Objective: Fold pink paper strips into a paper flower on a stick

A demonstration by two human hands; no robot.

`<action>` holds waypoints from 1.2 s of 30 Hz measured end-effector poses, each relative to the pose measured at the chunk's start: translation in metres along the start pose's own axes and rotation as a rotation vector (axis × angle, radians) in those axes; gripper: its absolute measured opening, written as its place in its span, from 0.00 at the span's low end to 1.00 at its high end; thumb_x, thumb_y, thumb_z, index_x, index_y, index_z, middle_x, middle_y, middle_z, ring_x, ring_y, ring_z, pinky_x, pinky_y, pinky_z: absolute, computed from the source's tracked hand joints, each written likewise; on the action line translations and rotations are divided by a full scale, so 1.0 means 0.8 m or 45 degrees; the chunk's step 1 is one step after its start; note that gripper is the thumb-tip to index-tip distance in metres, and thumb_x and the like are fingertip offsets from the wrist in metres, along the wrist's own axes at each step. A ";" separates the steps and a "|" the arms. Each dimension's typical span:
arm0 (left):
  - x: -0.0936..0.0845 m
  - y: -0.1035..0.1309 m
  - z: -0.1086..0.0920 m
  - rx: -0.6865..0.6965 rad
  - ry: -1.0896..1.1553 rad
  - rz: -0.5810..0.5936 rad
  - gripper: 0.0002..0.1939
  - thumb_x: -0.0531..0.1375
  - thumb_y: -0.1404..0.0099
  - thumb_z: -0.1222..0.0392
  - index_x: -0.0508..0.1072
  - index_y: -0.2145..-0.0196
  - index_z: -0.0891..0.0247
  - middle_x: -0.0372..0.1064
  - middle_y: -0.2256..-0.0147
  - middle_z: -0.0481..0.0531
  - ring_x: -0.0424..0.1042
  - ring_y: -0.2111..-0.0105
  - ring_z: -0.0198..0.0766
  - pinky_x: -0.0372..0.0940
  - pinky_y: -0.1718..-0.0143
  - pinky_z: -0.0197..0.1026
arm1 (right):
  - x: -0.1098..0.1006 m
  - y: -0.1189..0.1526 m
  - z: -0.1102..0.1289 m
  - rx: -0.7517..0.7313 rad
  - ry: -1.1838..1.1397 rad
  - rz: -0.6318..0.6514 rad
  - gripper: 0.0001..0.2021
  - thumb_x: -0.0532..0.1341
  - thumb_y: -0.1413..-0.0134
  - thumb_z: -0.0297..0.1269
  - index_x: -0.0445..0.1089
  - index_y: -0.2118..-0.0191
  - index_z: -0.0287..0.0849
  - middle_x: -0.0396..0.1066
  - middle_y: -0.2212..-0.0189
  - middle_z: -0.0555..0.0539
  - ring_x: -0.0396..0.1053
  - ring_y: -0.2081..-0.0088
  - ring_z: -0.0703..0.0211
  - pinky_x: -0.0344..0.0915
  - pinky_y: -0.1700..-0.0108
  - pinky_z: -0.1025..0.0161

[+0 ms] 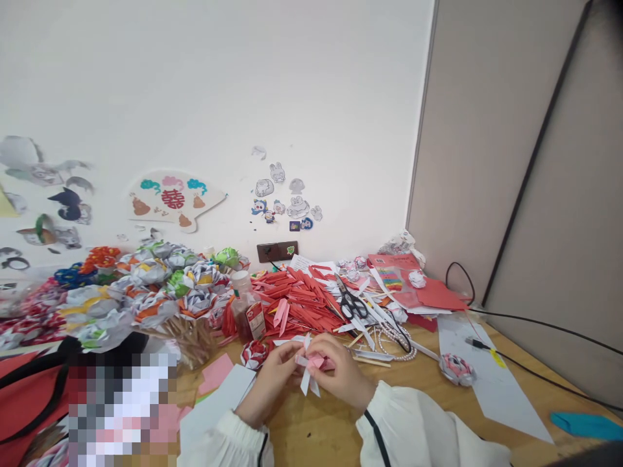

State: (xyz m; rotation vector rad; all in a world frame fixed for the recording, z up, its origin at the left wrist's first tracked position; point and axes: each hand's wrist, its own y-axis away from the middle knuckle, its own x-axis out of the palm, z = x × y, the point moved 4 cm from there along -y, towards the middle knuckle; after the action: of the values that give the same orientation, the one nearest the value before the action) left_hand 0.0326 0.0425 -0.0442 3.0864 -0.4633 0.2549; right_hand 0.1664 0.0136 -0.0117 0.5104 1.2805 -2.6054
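Note:
Between my two hands is a pink and white folded paper flower (314,363), with white strips sticking out above and below it. My left hand (274,379) pinches its left side, fingers closed. From the right, my right hand (341,371) grips the pink folds with thumb and fingers. Parts of the flower are hidden behind the fingers. Just left of my left hand sits a red and white paper flower (255,354). Behind my hands lies a heap of red folded paper strips (296,301), with some pink ones on it.
Black scissors (351,303) rest beside the heap. Many paper flowers (156,285) crowd the left. A pearl string (406,334), a pink-white flower (457,368) and a black cable (535,376) lie right. White paper (219,402) lies by my left forearm.

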 end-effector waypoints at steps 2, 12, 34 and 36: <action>-0.002 -0.003 0.001 0.060 -0.008 -0.025 0.15 0.66 0.54 0.51 0.69 0.74 0.64 0.67 0.76 0.46 0.66 0.75 0.33 0.58 0.73 0.35 | 0.000 0.000 0.000 0.026 0.056 -0.001 0.12 0.57 0.53 0.25 0.66 0.61 0.43 0.63 0.63 0.46 0.64 0.59 0.58 0.62 0.56 0.62; -0.002 -0.006 0.003 0.177 -0.076 -0.015 0.16 0.65 0.54 0.51 0.68 0.74 0.64 0.66 0.75 0.47 0.65 0.72 0.35 0.57 0.68 0.36 | 0.002 0.002 -0.008 0.049 0.217 0.060 0.14 0.59 0.56 0.25 0.67 0.60 0.44 0.67 0.63 0.48 0.63 0.60 0.59 0.60 0.57 0.63; 0.000 0.001 -0.010 0.196 -0.247 -0.089 0.15 0.58 0.46 0.47 0.65 0.73 0.62 0.60 0.76 0.44 0.60 0.75 0.32 0.58 0.72 0.34 | 0.006 0.005 -0.009 -0.005 0.131 0.105 0.10 0.60 0.54 0.27 0.70 0.63 0.44 0.67 0.63 0.47 0.64 0.59 0.59 0.61 0.56 0.62; 0.001 0.002 -0.012 0.191 -0.238 -0.082 0.15 0.59 0.46 0.47 0.66 0.71 0.63 0.63 0.75 0.45 0.62 0.74 0.33 0.59 0.70 0.34 | 0.004 0.004 -0.009 -0.006 0.136 0.098 0.12 0.61 0.54 0.27 0.70 0.61 0.44 0.67 0.62 0.47 0.64 0.59 0.58 0.61 0.55 0.61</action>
State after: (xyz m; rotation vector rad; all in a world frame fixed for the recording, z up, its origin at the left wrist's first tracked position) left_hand 0.0315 0.0414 -0.0347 3.2813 -0.3622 -0.0013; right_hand 0.1660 0.0174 -0.0194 0.6927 1.2715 -2.5426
